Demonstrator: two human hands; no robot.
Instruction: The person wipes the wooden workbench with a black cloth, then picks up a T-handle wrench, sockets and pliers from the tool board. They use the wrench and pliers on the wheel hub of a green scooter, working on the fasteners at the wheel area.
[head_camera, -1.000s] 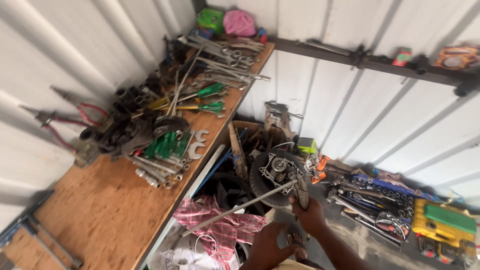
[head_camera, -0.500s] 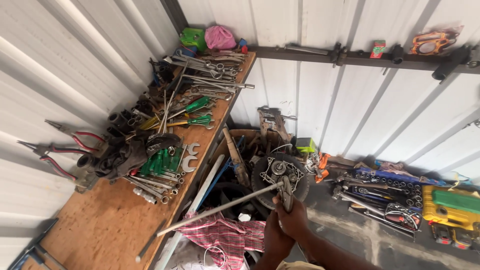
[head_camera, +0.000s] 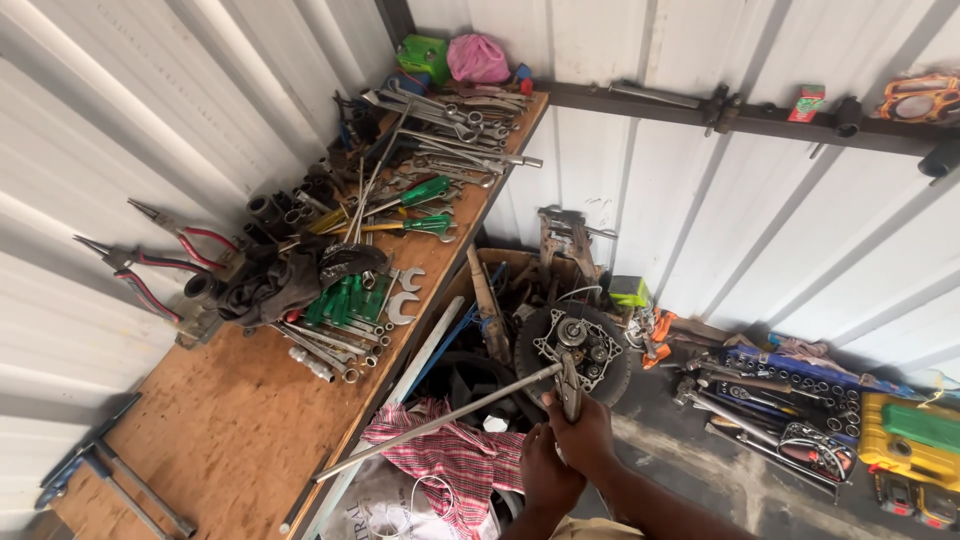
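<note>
A plywood workbench (head_camera: 190, 420) is set along the corrugated wall. Against that wall, black sockets (head_camera: 285, 210) and a dark rag (head_camera: 275, 280) are laid. Just right of the rag, green-handled tools (head_camera: 345, 298) and two open-ended spanners (head_camera: 403, 295) are seen; below the rag, chrome sockets (head_camera: 325, 352) are lined up. Beyond the rag, green-handled screwdrivers (head_camera: 415, 205) and long wrenches (head_camera: 455, 130) are piled toward the far end.

Near the bottom edge, both hands, left hand (head_camera: 545, 470) and right hand (head_camera: 585, 435), gripped a long metal bar (head_camera: 440, 422) slanting down to the left over a checked cloth (head_camera: 455, 460), beside a wooden workbench (head_camera: 230, 430) heaped with wrenches (head_camera: 440, 125).
</note>
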